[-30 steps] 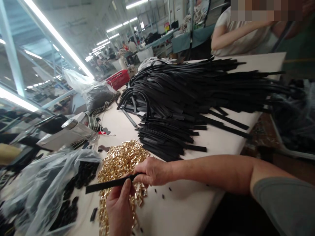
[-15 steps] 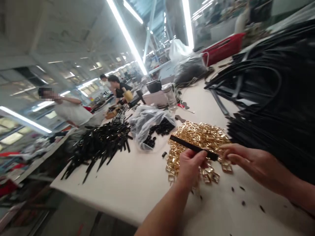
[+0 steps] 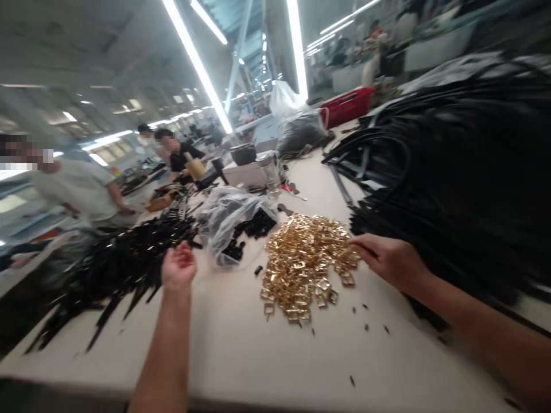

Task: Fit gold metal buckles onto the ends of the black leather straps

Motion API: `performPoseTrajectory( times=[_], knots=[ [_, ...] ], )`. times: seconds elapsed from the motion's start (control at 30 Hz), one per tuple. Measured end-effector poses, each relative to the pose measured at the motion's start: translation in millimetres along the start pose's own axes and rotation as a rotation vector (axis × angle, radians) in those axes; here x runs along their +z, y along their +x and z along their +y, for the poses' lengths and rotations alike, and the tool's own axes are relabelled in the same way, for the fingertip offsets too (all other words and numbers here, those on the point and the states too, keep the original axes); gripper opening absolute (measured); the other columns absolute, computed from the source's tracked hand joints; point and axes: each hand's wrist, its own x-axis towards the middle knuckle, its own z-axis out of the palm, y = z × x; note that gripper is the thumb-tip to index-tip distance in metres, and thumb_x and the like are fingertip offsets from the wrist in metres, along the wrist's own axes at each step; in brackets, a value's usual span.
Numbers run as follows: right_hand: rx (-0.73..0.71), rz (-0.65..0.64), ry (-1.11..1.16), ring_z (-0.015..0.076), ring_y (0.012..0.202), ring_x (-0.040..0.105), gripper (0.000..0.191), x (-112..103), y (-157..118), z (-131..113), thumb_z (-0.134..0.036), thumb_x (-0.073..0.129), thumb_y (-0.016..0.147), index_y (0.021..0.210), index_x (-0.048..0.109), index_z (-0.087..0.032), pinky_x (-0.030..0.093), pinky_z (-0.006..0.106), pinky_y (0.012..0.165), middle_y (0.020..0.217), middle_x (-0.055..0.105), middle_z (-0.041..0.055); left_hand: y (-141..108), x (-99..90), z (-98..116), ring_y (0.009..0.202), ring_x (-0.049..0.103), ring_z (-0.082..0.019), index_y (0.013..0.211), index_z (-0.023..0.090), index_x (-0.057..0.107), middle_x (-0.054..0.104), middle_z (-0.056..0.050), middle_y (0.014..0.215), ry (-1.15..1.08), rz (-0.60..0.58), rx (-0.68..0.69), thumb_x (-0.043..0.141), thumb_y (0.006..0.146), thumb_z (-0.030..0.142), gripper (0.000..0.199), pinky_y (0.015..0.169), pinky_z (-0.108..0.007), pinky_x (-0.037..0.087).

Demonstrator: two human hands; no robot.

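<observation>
Gold-coloured metal buckles point(image 3: 305, 252) make a shiny heap, and from this heap I give all the places. Half a second ago the left hand point(image 3: 179, 267) was over it, with a flat black strip lying across; now this hand has moved well to the left, to the near edge of a pile of black strips point(image 3: 129, 252). Its fingers curl loosely with the palm visible, but I cannot tell if the grip keeps anything. The right hand point(image 3: 394, 261) remains at the right edge of the heap, its thumb and fingers close together; blur hides whether a buckle is between them.

The buckles are small rectangular frames, smooth and bright, some spread loose at the front. Just left of them, a thin, wrinkled plastic bag point(image 3: 215, 212) lies open with small black pieces point(image 3: 258, 223). To the right, long black straps point(image 3: 451, 172) form a thick, dull mass, one bent into a round loop. Behind stands a clear bottle point(image 3: 271, 172). In front, tiny dark bits point(image 3: 352, 381) dot the smooth, pale bench point(image 3: 258, 355).
</observation>
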Motion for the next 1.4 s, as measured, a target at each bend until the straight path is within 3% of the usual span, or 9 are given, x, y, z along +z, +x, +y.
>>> performPoseTrajectory(
  times=[0.07,0.13,0.3,0.4,0.5,0.67,0.87,1.07,1.4],
  knots=[
    [0.086,0.054,-0.199,0.0200,0.088,0.067,0.033,-14,5,1,-0.036,0.042,0.094,0.098,0.069,-0.018,0.044,0.029,0.075,0.098,0.072,0.0087,6,1.3,5,0.049,0.055,-0.003,0.071,0.015,0.049,0.054,0.003,0.056,-0.064,0.061,-0.017,0.025,0.100,0.018,0.037,0.044,-0.007,0.042],
    [0.213,0.055,-0.392,0.0193,0.086,0.065,0.032,-30,11,7,-0.035,0.043,0.095,0.095,0.069,-0.018,0.040,0.028,0.071,0.095,0.071,0.0079,-2,6.6,-9,0.049,0.055,-0.004,0.077,0.014,0.056,0.059,0.002,0.061,-0.119,0.036,-0.071,0.035,0.095,0.014,0.027,0.042,-0.009,0.043],
    [0.436,-0.058,-0.612,0.0193,0.084,0.063,0.036,-55,13,17,-0.044,0.045,0.094,0.091,0.069,-0.017,0.036,0.028,0.066,0.094,0.070,0.0087,-77,30.3,-92,0.054,0.060,-0.009,0.088,0.015,0.068,0.068,-0.001,0.069,0.052,-0.278,-0.215,0.067,0.075,0.012,0.013,0.044,-0.013,0.047],
    [0.377,-0.144,-0.611,0.0209,0.087,0.063,0.043,-50,11,12,-0.055,0.051,0.089,0.092,0.069,-0.016,0.039,0.028,0.069,0.095,0.068,0.0106,-118,38.4,-141,0.060,0.063,-0.010,0.088,0.016,0.071,0.071,-0.003,0.077,0.157,-0.502,-0.271,0.082,0.064,0.022,0.027,0.056,-0.017,0.053],
    [0.306,-0.250,-0.619,0.0234,0.090,0.062,0.040,-39,10,5,-0.053,0.063,0.082,0.092,0.069,-0.015,0.042,0.029,0.072,0.098,0.066,0.0119,-142,33.8,-169,0.065,0.065,-0.011,0.090,0.018,0.072,0.071,-0.004,0.082,0.285,-0.667,-0.307,0.082,0.068,0.032,0.028,0.062,-0.020,0.054],
    [0.294,-0.320,-0.592,0.0220,0.092,0.062,0.022,-32,10,3,-0.036,0.063,0.084,0.089,0.071,-0.016,0.043,0.028,0.074,0.101,0.065,0.0115,-156,24.1,-174,0.063,0.066,-0.017,0.091,0.016,0.072,0.071,-0.008,0.078,0.499,-0.860,-0.204,0.076,0.074,0.038,0.027,0.056,-0.025,0.053],
    [0.332,-0.328,-0.601,0.0242,0.092,0.063,0.030,-35,12,7,-0.042,0.064,0.083,0.097,0.072,-0.017,0.044,0.030,0.072,0.102,0.065,0.0115,-162,29.6,-171,0.062,0.066,-0.017,0.089,0.015,0.073,0.071,-0.009,0.076,0.489,-0.844,-0.229,0.078,0.072,0.038,0.029,0.054,-0.024,0.051],
    [0.295,-0.369,-0.603,0.0233,0.091,0.063,0.021,-35,13,4,-0.027,0.057,0.086,0.089,0.073,-0.015,0.045,0.030,0.074,0.098,0.066,0.0124,-163,28.5,-173,0.063,0.065,-0.017,0.089,0.017,0.073,0.071,-0.008,0.077,0.519,-0.866,-0.222,0.077,0.073,0.038,0.027,0.055,-0.024,0.052],
    [0.250,-0.260,-0.582,0.0206,0.085,0.062,0.019,-33,7,0,-0.017,0.049,0.086,0.087,0.069,-0.013,0.041,0.030,0.074,0.095,0.067,0.0117,-164,23.8,-179,0.063,0.064,-0.016,0.092,0.016,0.071,0.071,-0.009,0.077,0.529,-0.888,-0.269,0.075,0.075,0.040,0.030,0.053,-0.023,0.050]
  ],
)
